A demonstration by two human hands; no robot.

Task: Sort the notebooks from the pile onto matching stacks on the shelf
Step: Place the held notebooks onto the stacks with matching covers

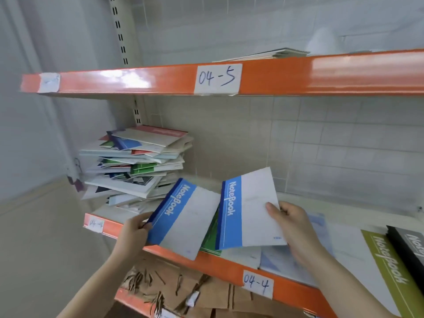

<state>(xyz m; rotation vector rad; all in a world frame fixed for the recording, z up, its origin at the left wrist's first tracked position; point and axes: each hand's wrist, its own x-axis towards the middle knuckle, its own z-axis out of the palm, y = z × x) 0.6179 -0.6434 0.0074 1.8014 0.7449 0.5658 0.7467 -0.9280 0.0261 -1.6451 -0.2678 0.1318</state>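
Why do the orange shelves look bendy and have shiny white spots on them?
In the head view, the wide-angle lens bows the upper orange shelf edge and tilts the lower one; the white patches are glare from lights on the glossy paint; the messy notebook pile looks slightly soft, while the blue notebook in the left hand reads fairly clearly.

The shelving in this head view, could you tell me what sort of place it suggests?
Probably a stockroom or stationery store: orange shelf rails carry handwritten labels such as 04-4, beside a loose pile of notebooks.
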